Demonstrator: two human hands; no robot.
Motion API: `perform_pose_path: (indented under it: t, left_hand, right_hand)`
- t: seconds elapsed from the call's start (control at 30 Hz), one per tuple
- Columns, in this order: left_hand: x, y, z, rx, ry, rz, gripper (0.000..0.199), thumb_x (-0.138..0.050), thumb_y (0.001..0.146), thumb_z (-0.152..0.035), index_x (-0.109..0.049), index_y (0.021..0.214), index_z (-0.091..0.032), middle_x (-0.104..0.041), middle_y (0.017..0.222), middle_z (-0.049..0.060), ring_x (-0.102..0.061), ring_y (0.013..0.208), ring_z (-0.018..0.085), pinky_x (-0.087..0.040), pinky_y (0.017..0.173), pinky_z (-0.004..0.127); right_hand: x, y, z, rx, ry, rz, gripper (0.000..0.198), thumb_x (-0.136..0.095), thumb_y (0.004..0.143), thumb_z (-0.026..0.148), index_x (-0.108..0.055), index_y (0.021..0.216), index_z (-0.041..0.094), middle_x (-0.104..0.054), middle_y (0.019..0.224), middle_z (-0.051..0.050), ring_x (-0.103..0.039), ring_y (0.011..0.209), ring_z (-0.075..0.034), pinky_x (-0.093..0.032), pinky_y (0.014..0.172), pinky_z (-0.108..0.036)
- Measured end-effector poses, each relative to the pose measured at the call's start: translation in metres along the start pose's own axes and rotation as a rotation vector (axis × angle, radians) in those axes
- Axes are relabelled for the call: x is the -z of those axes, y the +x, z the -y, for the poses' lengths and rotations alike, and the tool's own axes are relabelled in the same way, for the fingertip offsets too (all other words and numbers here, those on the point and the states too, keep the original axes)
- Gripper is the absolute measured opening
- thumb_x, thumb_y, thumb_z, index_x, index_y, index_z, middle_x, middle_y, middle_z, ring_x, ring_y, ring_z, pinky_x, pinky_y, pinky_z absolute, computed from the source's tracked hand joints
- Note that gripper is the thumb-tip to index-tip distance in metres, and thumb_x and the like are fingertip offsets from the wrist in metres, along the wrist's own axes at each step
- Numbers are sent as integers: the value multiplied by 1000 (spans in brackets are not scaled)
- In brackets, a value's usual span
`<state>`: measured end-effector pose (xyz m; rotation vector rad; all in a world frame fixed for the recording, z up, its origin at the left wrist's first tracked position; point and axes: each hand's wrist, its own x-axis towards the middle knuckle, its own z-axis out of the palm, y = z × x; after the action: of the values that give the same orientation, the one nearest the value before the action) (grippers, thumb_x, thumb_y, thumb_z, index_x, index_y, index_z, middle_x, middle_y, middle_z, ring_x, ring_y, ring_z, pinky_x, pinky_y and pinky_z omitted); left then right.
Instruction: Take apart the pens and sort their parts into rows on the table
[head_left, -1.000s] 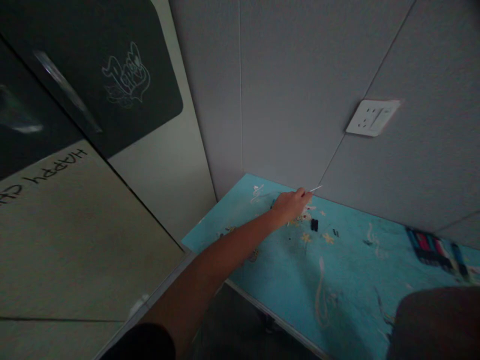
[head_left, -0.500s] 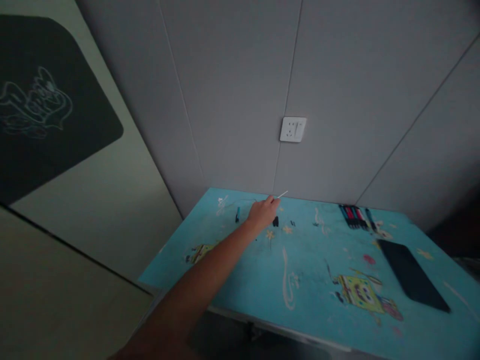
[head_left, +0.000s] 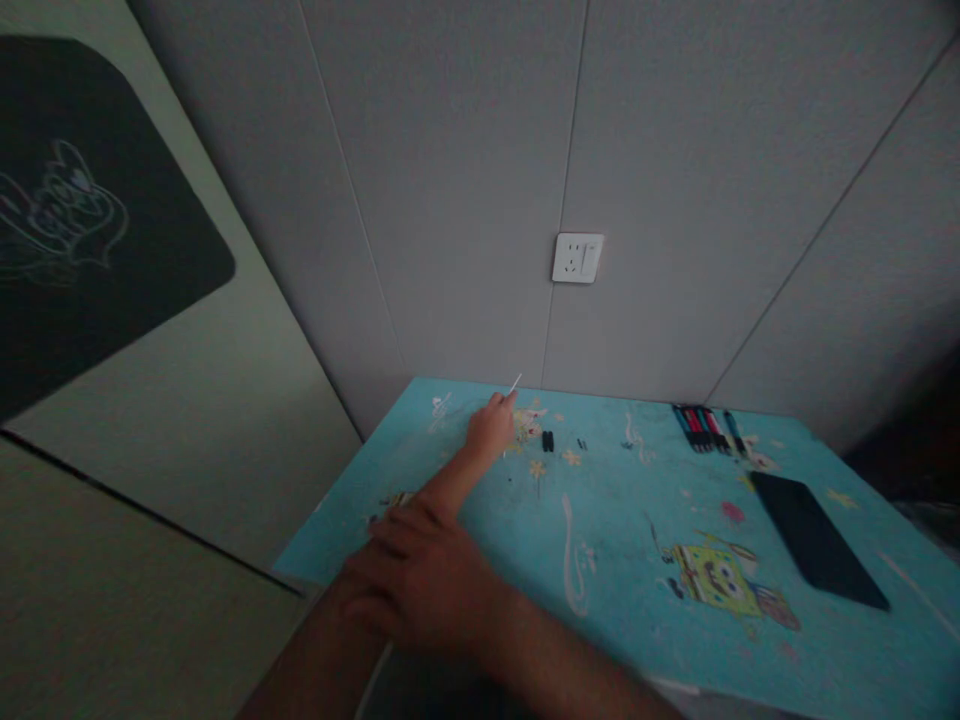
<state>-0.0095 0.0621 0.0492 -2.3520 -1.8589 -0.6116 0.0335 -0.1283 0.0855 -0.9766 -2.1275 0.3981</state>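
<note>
White stick (head_left: 515,382) tilts upward; chalk scrawl (head_left: 66,208) is illegible.

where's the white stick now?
Head view, near centre: the white stick pokes up from the left hand, below and left of the wall socket.

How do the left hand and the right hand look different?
The left hand holds a thin white stick; no object shows in the right hand.
The left hand looks smaller, over the table's far side; the right hand looks bigger and nearer, over the left forearm.
Both hands are bare.
</note>
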Motion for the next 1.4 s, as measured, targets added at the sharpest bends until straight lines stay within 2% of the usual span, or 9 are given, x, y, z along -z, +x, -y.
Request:
perform_pose_path:
  t: [0.13,0.23,0.4,0.57,0.83,0.97,1.03,1.2,1.4]
  left_hand:
    - [6,-18,9,-31,-27,14,49,-37,95,-11,-38,143,-24,-55,121,7,-60,101,15,-48,87,25]
    - [7,-29,11,-161,-69,34,40,-45,96,-19,-46,135,-27,-55,122,4,-62,96,16,-50,80,24]
    - [-10,-41,19,-192,-127,-31,37,-39,97,-14,-46,133,-22,-57,122,7,-60,105,17,-50,90,28]
    - [-29,-51,27,-246,-171,-13,36,-37,96,-11,-50,128,-22,-60,120,6,-62,103,17,-51,89,31]
    - [-28,-53,33,-153,-324,-39,37,-35,96,-11,-50,128,-20,-60,118,7,-63,101,18,-52,87,31]
    - [-31,-54,35,-105,-433,-73,42,-37,96,-12,-47,135,-25,-60,116,7,-62,103,18,-51,90,33]
    - [-33,-53,37,-44,-497,-156,40,-37,97,-13,-48,134,-24,-60,114,8,-61,103,20,-50,91,35]
    - [-29,-47,43,29,-775,-390,33,-38,98,-20,-53,128,-19,-62,110,10,-60,103,20,-47,94,36]
    - [-28,-48,38,213,-1149,-383,29,-46,97,-36,-61,116,-20,-67,112,9,-63,100,21,-48,89,34]
  right_hand:
    - [25,22,-63,-102,-47,-79,34,-46,94,46,-71,93,23,-73,82,-5,-67,79,-20,-46,68,-28]
    - [39,33,-109,-214,-142,-187,36,-43,96,43,-70,88,20,-71,80,-8,-65,74,-20,-44,67,-28]
    - [32,41,-151,-362,-163,-301,37,-40,97,41,-68,101,18,-71,94,-11,-65,74,-21,-44,71,-29]
    - [15,58,-173,-362,81,-332,36,-42,95,39,-69,100,15,-71,94,-12,-65,81,-22,-47,76,-32]
    - [9,92,-184,-327,154,-155,34,-44,92,39,-70,86,17,-73,87,-6,-67,81,-19,-51,74,-28]
    - [15,103,-199,-391,66,-131,51,-28,98,43,-69,95,14,-73,88,-9,-68,77,-18,-50,67,-26]
    - [20,107,-210,-446,-21,-130,55,-24,99,43,-69,98,11,-73,87,-11,-67,74,-18,-48,64,-26]
    - [14,104,-222,-516,-270,0,29,-51,90,35,-72,95,15,-74,88,-12,-68,81,-21,-46,76,-28]
    - [-11,92,-210,-544,-463,139,24,-52,90,27,-70,98,13,-72,93,-17,-69,89,-26,-46,81,-33]
